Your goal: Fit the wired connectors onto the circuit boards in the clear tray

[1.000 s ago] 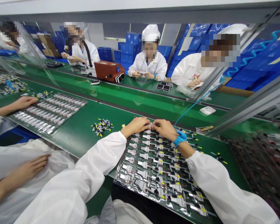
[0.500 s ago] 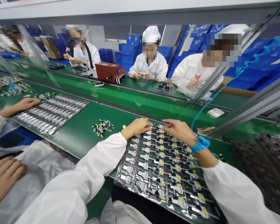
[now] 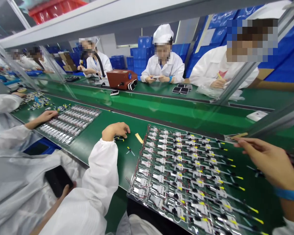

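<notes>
My left hand (image 3: pixel 116 130) is over the green bench, fingers curled down on a small heap of yellow-tipped parts (image 3: pixel 119 139), mostly hidden beneath it. A single yellow-tipped part (image 3: pixel 130 150) lies beside it. My right hand (image 3: pixel 269 160), with a blue wristband, is at the far right, thumb and fingertips pinched together close to a tan strip (image 3: pixel 240 135) on the bench's back ledge. Whether it touches that strip cannot be made out. Between my hands lies a clear tray (image 3: pixel 139 195) with rows of white pieces, red wires and yellow-tipped stems.
Another tan strip (image 3: pixel 138 138) lies by the tray's left edge. To the left, a co-worker's hand (image 3: pixel 47 116) rests at a second tray (image 3: pixel 68 141). A neighbour's hand holds a phone (image 3: pixel 58 181). A metal post (image 3: pixel 237 76) stands behind the ledge.
Both hands have left the tray's far edge: my left moved left onto the heap, my right moved right toward the ledge. The view has shifted, and a phone shows in the neighbour's hand.
</notes>
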`<state>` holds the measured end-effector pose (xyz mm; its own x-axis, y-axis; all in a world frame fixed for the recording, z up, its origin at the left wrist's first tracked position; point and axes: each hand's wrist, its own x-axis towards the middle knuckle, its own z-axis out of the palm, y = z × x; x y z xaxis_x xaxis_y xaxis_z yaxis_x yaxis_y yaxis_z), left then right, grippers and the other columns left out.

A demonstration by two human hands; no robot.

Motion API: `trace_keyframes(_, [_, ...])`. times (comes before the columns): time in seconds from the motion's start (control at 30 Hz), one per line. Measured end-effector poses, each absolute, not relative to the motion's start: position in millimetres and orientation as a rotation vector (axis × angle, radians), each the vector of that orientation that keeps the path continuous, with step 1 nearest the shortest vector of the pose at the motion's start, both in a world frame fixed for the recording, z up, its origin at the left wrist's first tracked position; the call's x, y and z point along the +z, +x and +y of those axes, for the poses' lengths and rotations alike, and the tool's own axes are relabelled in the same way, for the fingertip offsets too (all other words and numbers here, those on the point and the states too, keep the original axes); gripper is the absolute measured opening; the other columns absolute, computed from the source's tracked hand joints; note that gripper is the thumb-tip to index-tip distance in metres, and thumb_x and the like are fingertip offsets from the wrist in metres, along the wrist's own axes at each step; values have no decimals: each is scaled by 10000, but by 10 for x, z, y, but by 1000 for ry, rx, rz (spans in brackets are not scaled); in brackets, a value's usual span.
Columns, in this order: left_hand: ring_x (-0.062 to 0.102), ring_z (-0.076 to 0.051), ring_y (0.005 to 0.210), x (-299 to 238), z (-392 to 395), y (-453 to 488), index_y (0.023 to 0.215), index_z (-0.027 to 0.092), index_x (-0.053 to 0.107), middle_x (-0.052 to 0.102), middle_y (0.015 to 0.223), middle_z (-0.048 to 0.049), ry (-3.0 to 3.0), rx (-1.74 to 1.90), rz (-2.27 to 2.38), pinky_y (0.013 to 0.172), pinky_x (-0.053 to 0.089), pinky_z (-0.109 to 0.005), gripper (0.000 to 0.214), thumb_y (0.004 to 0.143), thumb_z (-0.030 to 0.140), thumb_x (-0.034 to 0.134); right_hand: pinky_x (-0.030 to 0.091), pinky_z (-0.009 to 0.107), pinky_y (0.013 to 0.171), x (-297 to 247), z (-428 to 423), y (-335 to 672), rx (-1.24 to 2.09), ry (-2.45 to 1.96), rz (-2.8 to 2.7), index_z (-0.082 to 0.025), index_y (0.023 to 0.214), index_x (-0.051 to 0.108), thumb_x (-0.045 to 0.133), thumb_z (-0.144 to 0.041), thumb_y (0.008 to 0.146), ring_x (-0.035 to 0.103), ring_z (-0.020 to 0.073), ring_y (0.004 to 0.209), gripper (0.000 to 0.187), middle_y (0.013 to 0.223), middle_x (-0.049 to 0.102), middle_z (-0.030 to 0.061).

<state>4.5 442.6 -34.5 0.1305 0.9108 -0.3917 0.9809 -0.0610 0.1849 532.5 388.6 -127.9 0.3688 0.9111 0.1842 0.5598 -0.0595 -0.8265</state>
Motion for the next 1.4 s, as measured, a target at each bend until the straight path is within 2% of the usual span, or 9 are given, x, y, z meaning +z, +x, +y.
trace_keyframes(0.2, [722, -230, 937, -333, 4391, 119, 885, 250, 784, 794, 986, -30, 1952, -274, 2016, 915, 536, -346, 254, 673, 117, 741, 443, 419, 610, -1243, 3879, 5237, 540, -1800, -1270, -303, 864, 718, 615, -593, 711, 668, 287, 740, 344, 910, 756, 146])
trace_keyframes(0.3, [729, -205, 936, -311, 4403, 97, 904, 246, 790, 798, 974, -19, 1970, -206, 1997, 857, 545, -269, 211, 737, 158, 697, 444, 407, 583, -1241, 3874, 5222, 519, -1785, -1281, -278, 855, 723, 595, -579, 685, 666, 279, 711, 369, 899, 761, 156])
trace_keyframes(0.47, [721, -181, 1005, -331, 4428, -34, 1087, 255, 777, 781, 1124, -20, 1994, -127, 2017, 822, 532, -196, 415, 729, 89, 649, 431, 364, 509, -1199, 3860, 5214, 532, -1791, -1260, -234, 861, 727, 579, -684, 572, 687, 326, 733, 555, 831, 760, 111])
trace_keyframes(0.53, [726, -186, 972, -369, 4448, -85, 1061, 262, 788, 778, 1141, -22, 1969, -151, 2041, 797, 532, -201, 460, 676, 46, 659, 443, 364, 519, -1179, 3858, 5200, 538, -1785, -1234, -221, 844, 722, 578, -692, 541, 685, 319, 711, 578, 789, 752, 100])
trace_keyframes(0.63, [730, -197, 885, -420, 4482, -117, 968, 246, 804, 795, 1027, -39, 1934, -171, 2071, 729, 524, -219, 394, 649, 48, 684, 461, 376, 549, -1167, 3860, 5179, 546, -1768, -1225, -219, 816, 714, 584, -685, 528, 674, 304, 684, 563, 758, 746, 92])
trace_keyframes(0.93, [678, -152, 783, -336, 4467, -100, 993, 226, 795, 760, 887, -5, 2042, 74, 1915, 660, 469, -206, 258, 759, 195, 690, 459, 387, 560, -1165, 3853, 5170, 578, -1784, -1204, -214, 810, 703, 582, -673, 515, 665, 299, 698, 559, 770, 735, 109])
trace_keyframes(1.03, [653, -154, 741, -351, 4484, -106, 953, 202, 792, 729, 829, -4, 2072, 200, 1814, 657, 462, -223, 265, 705, 172, 703, 453, 389, 564, -1126, 3835, 5131, 598, -1814, -1191, -222, 821, 700, 570, -670, 503, 660, 295, 721, 564, 803, 737, 116])
trace_keyframes(1.2, [652, -161, 742, -377, 4497, -100, 1027, 180, 766, 717, 798, -7, 2075, 400, 1721, 683, 474, -242, 345, 694, 176, 672, 480, 403, 631, -1078, 3816, 5093, 631, -1805, -1151, -231, 807, 688, 580, -649, 478, 640, 272, 709, 543, 810, 733, 114])
trace_keyframes(1.4, [671, -182, 769, -372, 4483, -30, 883, 171, 773, 750, 809, -37, 2094, 506, 1794, 718, 483, -262, 191, 775, 288, 668, 474, 406, 617, -1165, 3845, 5171, 612, -1781, -1161, -224, 808, 703, 601, -649, 507, 646, 283, 710, 530, 786, 740, 106])
